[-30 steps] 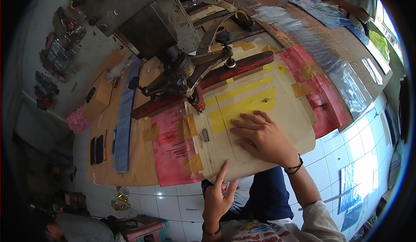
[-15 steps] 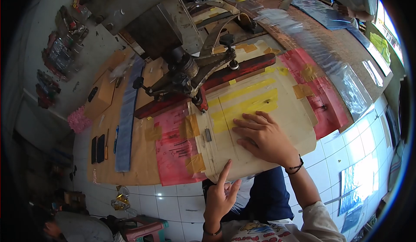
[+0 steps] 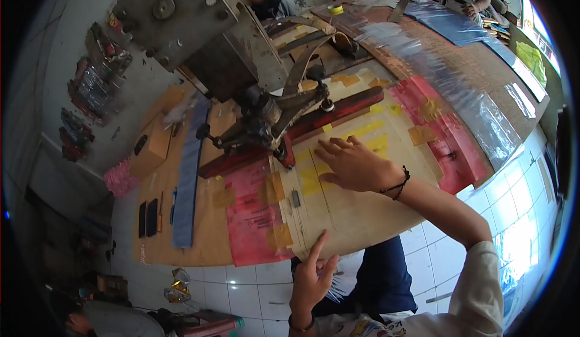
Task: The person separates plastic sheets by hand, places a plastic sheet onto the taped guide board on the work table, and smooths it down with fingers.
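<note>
My right hand (image 3: 355,165) lies flat with fingers spread on a cream sheet (image 3: 362,222), over yellow tape strips (image 3: 309,181). A dark cord bracelet circles that wrist. At the sheet's near edge is my left hand (image 3: 311,279), its index finger stretched forward onto the sheet and its thumb apart; the other fingers look curled. A small grey bar (image 3: 295,198) sits near the sheet's left side. Just beyond my right hand, a red bar (image 3: 353,102) under a dark metal press (image 3: 257,104) spans the work. Red sheets (image 3: 257,213) are taped on both sides.
A long blue strip (image 3: 192,180), two dark flat pieces and an orange stick (image 3: 159,211) lie on the left of the table. Clear plastic sheets (image 3: 486,119) cover the right-hand table. One person sits beyond the press, another stands at the far right, and another is at lower left.
My right hand has slid forward and left over the sheet, onto the yellow tape. My left hand stays at the near edge. The whole view has shifted slightly.
</note>
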`<action>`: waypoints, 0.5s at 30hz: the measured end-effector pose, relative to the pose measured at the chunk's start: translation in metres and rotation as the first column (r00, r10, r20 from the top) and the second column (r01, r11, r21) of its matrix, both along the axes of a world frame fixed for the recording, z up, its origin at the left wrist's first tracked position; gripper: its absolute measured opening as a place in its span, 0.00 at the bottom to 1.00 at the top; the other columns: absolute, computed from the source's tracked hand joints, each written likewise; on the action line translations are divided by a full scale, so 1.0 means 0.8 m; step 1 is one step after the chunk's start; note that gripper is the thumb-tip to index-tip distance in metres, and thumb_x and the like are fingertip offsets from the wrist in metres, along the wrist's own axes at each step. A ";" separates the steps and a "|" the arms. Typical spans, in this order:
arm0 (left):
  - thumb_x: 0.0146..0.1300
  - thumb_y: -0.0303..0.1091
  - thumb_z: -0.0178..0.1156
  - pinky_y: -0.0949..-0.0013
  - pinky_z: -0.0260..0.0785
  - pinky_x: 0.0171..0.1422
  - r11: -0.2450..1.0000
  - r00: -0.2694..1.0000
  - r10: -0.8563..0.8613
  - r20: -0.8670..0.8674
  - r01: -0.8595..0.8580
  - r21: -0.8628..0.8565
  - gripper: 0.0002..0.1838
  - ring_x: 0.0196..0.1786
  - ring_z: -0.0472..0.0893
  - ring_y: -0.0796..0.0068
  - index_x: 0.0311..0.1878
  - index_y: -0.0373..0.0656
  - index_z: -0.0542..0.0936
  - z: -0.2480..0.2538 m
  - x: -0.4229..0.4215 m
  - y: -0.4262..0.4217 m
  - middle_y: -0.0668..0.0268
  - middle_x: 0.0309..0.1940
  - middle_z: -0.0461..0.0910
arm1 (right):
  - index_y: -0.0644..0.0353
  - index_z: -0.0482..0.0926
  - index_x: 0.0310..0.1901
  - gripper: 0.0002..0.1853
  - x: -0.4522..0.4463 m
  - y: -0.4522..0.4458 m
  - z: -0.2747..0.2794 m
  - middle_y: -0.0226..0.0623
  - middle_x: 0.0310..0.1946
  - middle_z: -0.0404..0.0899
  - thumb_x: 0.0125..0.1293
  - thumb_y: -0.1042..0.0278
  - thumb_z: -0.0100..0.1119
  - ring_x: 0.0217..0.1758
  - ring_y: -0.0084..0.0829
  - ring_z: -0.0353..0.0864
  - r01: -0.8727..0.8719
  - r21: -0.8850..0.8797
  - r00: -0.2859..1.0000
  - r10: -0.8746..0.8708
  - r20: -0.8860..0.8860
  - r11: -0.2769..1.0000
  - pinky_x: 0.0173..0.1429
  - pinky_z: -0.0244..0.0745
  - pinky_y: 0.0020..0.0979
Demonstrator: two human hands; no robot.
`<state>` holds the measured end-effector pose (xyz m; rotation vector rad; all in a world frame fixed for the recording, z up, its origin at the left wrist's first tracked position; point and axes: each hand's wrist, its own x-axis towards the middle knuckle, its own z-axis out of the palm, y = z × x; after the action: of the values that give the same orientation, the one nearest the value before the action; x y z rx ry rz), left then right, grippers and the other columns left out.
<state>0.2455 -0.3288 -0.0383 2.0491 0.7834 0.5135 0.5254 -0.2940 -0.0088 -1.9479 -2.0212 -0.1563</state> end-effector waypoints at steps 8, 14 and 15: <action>0.74 0.36 0.64 0.76 0.64 0.28 1.000 0.998 -0.009 0.055 0.010 -0.019 0.33 0.18 0.69 0.83 0.78 0.41 0.66 -0.015 -0.002 0.005 0.67 0.14 0.71 | 0.57 0.72 0.71 0.31 0.008 0.009 -0.024 0.45 0.76 0.67 0.76 0.44 0.51 0.78 0.45 0.64 -0.050 0.066 0.999 0.050 0.015 0.997 0.79 0.56 0.53; 0.71 0.32 0.66 0.76 0.61 0.26 0.995 0.993 0.021 0.113 -0.031 0.092 0.29 0.17 0.67 0.84 0.73 0.39 0.73 -0.029 -0.008 0.007 0.69 0.14 0.70 | 0.58 0.77 0.67 0.28 0.023 0.005 -0.011 0.46 0.73 0.70 0.72 0.50 0.56 0.76 0.45 0.67 -0.114 0.116 0.990 0.122 -0.070 0.987 0.76 0.58 0.53; 0.70 0.31 0.66 0.76 0.60 0.25 0.992 0.991 0.042 0.131 -0.057 0.109 0.28 0.17 0.66 0.84 0.72 0.38 0.74 -0.035 -0.008 0.007 0.70 0.14 0.70 | 0.59 0.77 0.66 0.27 0.022 0.005 -0.008 0.46 0.72 0.71 0.71 0.51 0.57 0.75 0.45 0.68 -0.121 0.125 0.987 0.133 -0.092 0.985 0.75 0.59 0.53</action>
<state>0.2387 -0.3235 -0.0664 2.0805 0.7443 0.7249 0.5433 -0.2900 -0.0156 -1.7148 -2.0159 -0.1426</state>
